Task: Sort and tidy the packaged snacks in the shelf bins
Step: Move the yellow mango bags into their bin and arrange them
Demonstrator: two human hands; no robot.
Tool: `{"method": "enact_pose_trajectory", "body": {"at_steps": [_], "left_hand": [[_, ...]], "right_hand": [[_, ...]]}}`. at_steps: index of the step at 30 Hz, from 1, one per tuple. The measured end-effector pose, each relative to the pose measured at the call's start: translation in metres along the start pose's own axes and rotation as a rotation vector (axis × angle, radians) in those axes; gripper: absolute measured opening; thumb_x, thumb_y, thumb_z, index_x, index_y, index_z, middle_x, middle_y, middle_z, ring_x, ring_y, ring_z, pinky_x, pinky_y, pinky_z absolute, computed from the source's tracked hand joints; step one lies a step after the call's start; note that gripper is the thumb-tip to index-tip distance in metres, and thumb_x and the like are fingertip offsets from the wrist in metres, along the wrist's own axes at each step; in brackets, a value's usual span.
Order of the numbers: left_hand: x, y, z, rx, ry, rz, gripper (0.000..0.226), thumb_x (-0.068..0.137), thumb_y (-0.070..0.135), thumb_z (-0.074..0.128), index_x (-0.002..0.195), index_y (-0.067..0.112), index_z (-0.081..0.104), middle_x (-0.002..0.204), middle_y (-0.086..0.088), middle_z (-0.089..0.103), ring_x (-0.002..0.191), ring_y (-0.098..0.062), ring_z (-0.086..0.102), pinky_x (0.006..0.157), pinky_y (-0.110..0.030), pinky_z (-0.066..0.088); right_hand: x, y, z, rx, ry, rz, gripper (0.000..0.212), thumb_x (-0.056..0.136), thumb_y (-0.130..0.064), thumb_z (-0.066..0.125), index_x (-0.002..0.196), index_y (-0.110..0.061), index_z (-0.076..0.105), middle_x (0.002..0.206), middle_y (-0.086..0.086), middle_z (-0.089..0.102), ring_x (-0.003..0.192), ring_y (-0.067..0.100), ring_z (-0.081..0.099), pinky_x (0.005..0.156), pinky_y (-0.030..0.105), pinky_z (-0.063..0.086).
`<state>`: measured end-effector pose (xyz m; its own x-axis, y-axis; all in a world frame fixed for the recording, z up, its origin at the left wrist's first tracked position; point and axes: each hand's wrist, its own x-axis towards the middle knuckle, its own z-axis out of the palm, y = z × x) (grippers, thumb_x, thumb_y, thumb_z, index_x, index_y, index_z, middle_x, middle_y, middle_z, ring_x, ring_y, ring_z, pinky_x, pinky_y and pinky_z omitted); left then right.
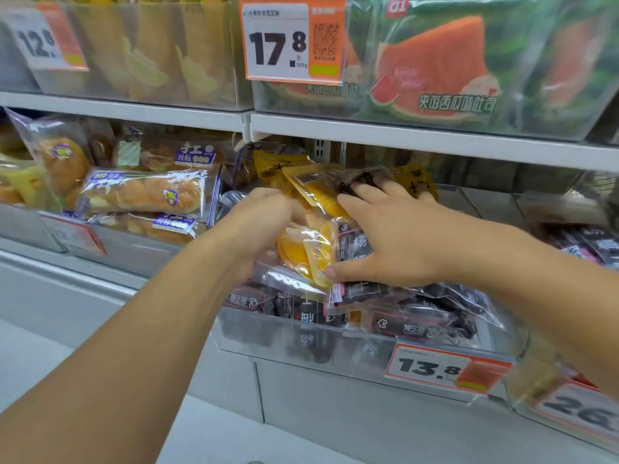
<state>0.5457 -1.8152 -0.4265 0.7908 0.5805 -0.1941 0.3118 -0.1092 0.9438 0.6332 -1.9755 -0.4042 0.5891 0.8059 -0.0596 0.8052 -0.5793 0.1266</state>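
A clear shelf bin (pixel 335 346) at the centre holds several black-labelled snack packs (pixel 412 324) and yellow-filled packs. My left hand (pixel 264 222) curls its fingers round the left edge of a yellow snack pack (pixel 308 249) lying on top of the pile. My right hand (pixel 398 236) lies spread over the packs to the right, its thumb pressed against that yellow pack's lower edge. Its fingertips reach a second yellow pack (pixel 318 189) behind. More yellow packs (pixel 271 162) stand at the back of the bin.
Bread packs (pixel 144 192) fill the bin to the left. An upper shelf carries watermelon toast bags (pixel 445 68) and a 17.8 price tag (pixel 291 41). A 13.8 tag (pixel 445 368) hangs on the centre bin's front. Dark packs (pixel 589 246) lie at far right.
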Motion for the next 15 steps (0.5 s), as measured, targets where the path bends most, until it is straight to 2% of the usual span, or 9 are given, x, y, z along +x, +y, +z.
{"method": "enact_pose_trajectory", "body": {"at_steps": [2, 5, 8, 9, 12, 15], "left_hand": [[0.002, 0.008, 0.002, 0.031, -0.023, -0.001, 0.036, 0.093, 0.041, 0.061, 0.124, 0.024, 0.058, 0.114, -0.004, 0.069, 0.09, -0.028, 0.072, 0.07, -0.036, 0.057], [0.02, 0.018, 0.009, 0.212, 0.092, 0.073, 0.046, 0.093, 0.056, 0.058, 0.125, 0.023, 0.059, 0.111, -0.001, 0.067, 0.092, -0.025, 0.068, 0.077, -0.038, 0.058], [0.034, 0.029, 0.016, 0.247, 0.139, 0.108, 0.038, 0.089, 0.052, 0.067, 0.107, 0.018, 0.066, 0.094, -0.001, 0.069, 0.076, -0.017, 0.066, 0.058, -0.027, 0.052], [0.038, 0.033, 0.02, 0.26, 0.137, 0.083, 0.041, 0.088, 0.051, 0.07, 0.106, 0.014, 0.067, 0.095, -0.004, 0.07, 0.077, -0.019, 0.066, 0.059, -0.029, 0.052], [0.045, 0.033, 0.029, 0.316, 0.186, 0.068, 0.048, 0.085, 0.045, 0.075, 0.108, 0.004, 0.062, 0.101, -0.011, 0.069, 0.092, -0.027, 0.068, 0.085, -0.042, 0.058], [0.048, 0.025, 0.03, 0.274, 0.193, 0.068, 0.053, 0.079, 0.039, 0.083, 0.117, 0.008, 0.064, 0.106, -0.011, 0.07, 0.096, -0.03, 0.07, 0.088, -0.041, 0.058]], "right_hand": [[-0.005, 0.002, 0.002, 0.106, -0.03, 0.054, 0.112, 0.072, -0.089, 0.047, 0.158, -0.03, 0.008, 0.167, -0.007, 0.0, 0.153, 0.029, 0.002, 0.113, 0.068, 0.02], [-0.005, 0.003, 0.004, 0.131, -0.028, 0.022, 0.105, 0.073, -0.089, 0.045, 0.158, -0.037, 0.011, 0.167, -0.009, 0.003, 0.153, 0.03, -0.001, 0.114, 0.068, 0.017], [-0.007, 0.004, 0.009, 0.114, -0.012, -0.019, 0.107, 0.07, -0.093, 0.039, 0.157, -0.041, 0.007, 0.166, -0.011, 0.012, 0.153, 0.031, 0.001, 0.115, 0.067, 0.019], [-0.007, 0.005, 0.011, 0.111, -0.005, -0.021, 0.109, 0.068, -0.094, 0.037, 0.158, -0.041, 0.005, 0.165, -0.012, 0.012, 0.153, 0.031, 0.001, 0.115, 0.066, 0.019], [-0.006, 0.008, 0.015, 0.108, 0.016, -0.017, 0.113, 0.065, -0.097, 0.035, 0.158, -0.036, 0.011, 0.165, -0.012, 0.012, 0.153, 0.029, 0.002, 0.115, 0.065, 0.021], [-0.005, 0.01, 0.017, 0.119, 0.036, -0.016, 0.115, 0.063, -0.098, 0.037, 0.156, -0.032, 0.021, 0.164, -0.013, 0.017, 0.153, 0.028, 0.004, 0.115, 0.064, 0.023]]}}
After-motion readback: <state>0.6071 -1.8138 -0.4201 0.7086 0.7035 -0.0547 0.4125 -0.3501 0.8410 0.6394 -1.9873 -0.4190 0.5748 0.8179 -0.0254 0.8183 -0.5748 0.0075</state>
